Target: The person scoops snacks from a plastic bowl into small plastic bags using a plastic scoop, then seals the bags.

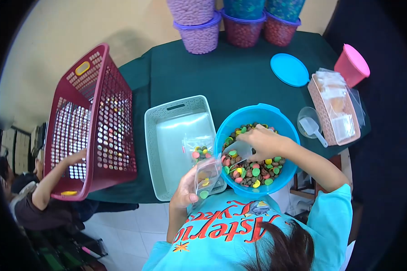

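Observation:
My left hand (184,189) grips a small clear plastic bag (206,178) with a few green, yellow and brown pieces inside, held at the left rim of a blue tub (257,109). Chocolate-brown, green, yellow and pink candies (257,174) fill much of the tub. Inside it, my right hand (261,141) is closed around a translucent scoop or cup (240,150) that tilts toward the bag's mouth; its exact shape is partly hidden. A filled bag (199,150) lies in the pale green basket (158,135) just left of the tub.
At left stands a tall maroon basket (115,126), with another person's arm (54,178) reaching into it. Lidded tubs (198,38) are stacked at the back. On the right are a blue lid (289,70), a pink container (350,65), a bag-filled basket (332,108) and a white scoop (313,128).

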`<state>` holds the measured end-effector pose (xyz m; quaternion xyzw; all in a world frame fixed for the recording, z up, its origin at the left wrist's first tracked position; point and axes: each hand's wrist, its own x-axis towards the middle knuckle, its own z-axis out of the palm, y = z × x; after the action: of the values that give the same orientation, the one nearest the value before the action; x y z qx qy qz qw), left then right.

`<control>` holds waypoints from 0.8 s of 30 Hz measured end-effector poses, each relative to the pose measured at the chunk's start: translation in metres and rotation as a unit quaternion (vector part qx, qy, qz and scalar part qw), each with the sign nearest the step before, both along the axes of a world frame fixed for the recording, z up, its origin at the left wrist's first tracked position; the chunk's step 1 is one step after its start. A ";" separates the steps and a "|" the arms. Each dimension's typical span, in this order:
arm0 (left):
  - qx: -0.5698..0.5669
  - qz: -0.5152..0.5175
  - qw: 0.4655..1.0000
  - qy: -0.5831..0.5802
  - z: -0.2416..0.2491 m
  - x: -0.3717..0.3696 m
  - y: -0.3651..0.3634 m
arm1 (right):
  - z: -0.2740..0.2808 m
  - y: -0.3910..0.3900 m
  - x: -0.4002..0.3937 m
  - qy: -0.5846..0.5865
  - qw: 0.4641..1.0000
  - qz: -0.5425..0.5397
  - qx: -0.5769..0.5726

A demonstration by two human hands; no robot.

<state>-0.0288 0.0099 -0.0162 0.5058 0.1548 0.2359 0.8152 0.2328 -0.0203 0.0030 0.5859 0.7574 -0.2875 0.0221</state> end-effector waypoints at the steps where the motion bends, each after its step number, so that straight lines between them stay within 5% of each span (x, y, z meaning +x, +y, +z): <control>1: -0.002 -0.008 1.000 0.007 0.001 0.000 0.003 | -0.001 -0.005 -0.003 -0.015 0.997 0.008 0.073; 3: -0.007 -0.025 1.000 0.008 0.001 -0.001 0.007 | 0.001 -0.012 -0.006 0.010 0.985 0.011 0.174; 14: 0.001 -0.056 0.998 0.005 0.004 -0.001 0.023 | 0.021 -0.052 -0.021 -0.039 0.973 0.031 0.223; 20: 0.018 -0.027 0.999 0.009 0.001 -0.004 0.021 | 0.035 -0.061 -0.005 -0.043 0.993 0.006 0.107; 24: -0.008 0.001 1.000 0.004 0.005 -0.006 0.015 | 0.026 -0.056 0.010 0.080 0.995 -0.034 0.047</control>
<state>-0.0345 0.0247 -0.0112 0.5003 0.1602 0.2336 0.8182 0.2432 -0.0767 0.0292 0.5871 0.7489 -0.2978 -0.0760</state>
